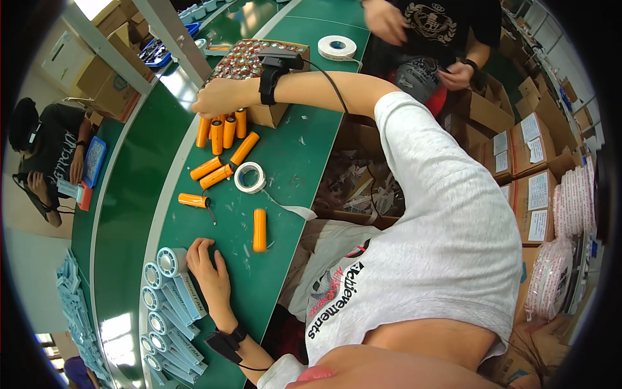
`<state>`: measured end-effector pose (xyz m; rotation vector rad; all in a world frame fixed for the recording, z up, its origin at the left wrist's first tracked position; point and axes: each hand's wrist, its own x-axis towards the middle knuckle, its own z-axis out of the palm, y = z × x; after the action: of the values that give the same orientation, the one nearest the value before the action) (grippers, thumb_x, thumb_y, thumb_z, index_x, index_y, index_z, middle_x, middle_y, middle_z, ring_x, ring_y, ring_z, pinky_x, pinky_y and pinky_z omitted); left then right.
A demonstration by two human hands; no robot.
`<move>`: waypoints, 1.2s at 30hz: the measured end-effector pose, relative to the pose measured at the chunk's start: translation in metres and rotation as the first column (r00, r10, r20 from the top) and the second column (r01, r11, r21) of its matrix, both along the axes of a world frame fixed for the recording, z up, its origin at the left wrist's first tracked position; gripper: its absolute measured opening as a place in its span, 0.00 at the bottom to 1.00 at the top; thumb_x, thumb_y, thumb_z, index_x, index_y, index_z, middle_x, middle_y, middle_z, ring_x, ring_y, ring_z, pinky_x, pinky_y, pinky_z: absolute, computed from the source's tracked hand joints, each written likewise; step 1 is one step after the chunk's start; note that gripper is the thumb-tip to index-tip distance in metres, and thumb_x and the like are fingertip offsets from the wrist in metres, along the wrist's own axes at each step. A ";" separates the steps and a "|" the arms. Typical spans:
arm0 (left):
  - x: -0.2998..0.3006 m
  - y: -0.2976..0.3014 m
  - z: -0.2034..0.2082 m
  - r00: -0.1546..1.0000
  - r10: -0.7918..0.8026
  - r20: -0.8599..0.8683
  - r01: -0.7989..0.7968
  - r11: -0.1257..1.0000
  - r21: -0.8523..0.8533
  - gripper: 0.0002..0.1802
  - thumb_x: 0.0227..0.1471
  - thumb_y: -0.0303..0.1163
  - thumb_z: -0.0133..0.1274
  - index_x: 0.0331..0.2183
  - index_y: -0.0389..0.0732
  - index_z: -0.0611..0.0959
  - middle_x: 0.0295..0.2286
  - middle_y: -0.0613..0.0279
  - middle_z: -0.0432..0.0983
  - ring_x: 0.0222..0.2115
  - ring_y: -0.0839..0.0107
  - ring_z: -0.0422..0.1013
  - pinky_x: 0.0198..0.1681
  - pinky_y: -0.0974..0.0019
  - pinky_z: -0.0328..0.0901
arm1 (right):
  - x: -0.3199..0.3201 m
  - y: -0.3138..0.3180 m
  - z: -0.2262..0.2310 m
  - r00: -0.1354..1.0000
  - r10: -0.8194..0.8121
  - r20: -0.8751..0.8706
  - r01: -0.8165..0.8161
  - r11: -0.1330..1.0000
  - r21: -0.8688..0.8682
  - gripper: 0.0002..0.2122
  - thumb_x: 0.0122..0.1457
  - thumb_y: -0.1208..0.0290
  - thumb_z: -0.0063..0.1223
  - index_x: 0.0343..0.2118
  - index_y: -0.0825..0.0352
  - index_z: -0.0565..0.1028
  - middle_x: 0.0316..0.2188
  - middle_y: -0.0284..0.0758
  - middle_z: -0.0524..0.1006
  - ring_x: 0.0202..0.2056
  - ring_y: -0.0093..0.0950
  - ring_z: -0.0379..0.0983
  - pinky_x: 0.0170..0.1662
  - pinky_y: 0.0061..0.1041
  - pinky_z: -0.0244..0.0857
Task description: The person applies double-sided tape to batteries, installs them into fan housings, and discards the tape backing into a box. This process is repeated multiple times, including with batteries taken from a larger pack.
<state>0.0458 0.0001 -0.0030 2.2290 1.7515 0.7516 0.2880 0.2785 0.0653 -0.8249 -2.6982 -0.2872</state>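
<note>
My right hand (pixel 225 97) reaches over a group of orange cylindrical battery packs (pixel 217 135), at the corner of a cardboard box. Its fingers are curled, and what they hold, if anything, is hidden. My left hand (pixel 210 275) lies open on the green table, fingertips beside a row of light blue handheld fans (pixel 172 260). Between the hands, one orange battery pack (pixel 260 230) lies alone. Another orange pack (pixel 193 200) has a thin dark wire trailing from it. A white tape roll (pixel 250 177) rests near more packs, its loose strip running to the table edge.
The cardboard box (pixel 269 115) is filled with small round metallic-ended pieces (pixel 249 57). Another white roll (pixel 337 47) sits beyond it. A co-worker's hands (pixel 457 76) show at top right; another person (pixel 48 152) sits across a green conveyor (pixel 123 214). Cartons (pixel 528 139) stand at right.
</note>
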 end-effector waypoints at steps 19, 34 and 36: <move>0.068 -0.014 0.020 0.945 -0.207 0.255 0.232 0.970 -0.072 0.20 0.37 0.24 0.60 0.37 0.36 0.74 0.35 0.58 0.72 0.36 0.65 0.68 0.39 0.67 0.63 | 0.027 -0.230 -0.031 0.818 0.103 -0.565 -0.413 0.790 -0.453 0.16 0.49 0.67 0.55 0.38 0.70 0.67 0.33 0.44 0.72 0.34 0.37 0.71 0.38 0.30 0.64; 0.102 0.102 0.021 0.962 0.164 -0.217 -0.211 0.953 -0.215 0.15 0.45 0.33 0.53 0.35 0.32 0.74 0.23 0.56 0.75 0.27 0.69 0.72 0.27 0.66 0.64 | 0.038 -0.247 -0.072 0.803 -0.509 -0.309 0.220 0.736 -0.640 0.13 0.45 0.64 0.58 0.26 0.67 0.68 0.17 0.38 0.72 0.21 0.39 0.71 0.23 0.33 0.63; 0.103 0.099 0.022 0.962 0.197 -0.187 -0.244 0.929 -0.278 0.13 0.45 0.31 0.51 0.34 0.32 0.74 0.21 0.56 0.75 0.25 0.69 0.72 0.26 0.67 0.64 | 0.035 -0.246 -0.074 0.866 -0.411 -0.285 0.170 0.777 -0.606 0.12 0.43 0.65 0.58 0.24 0.65 0.68 0.17 0.36 0.72 0.21 0.35 0.72 0.23 0.31 0.63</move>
<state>0.1486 0.0990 0.0194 1.9559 2.0591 0.3250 0.3228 0.0328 -0.0088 -1.3141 -2.2468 0.6030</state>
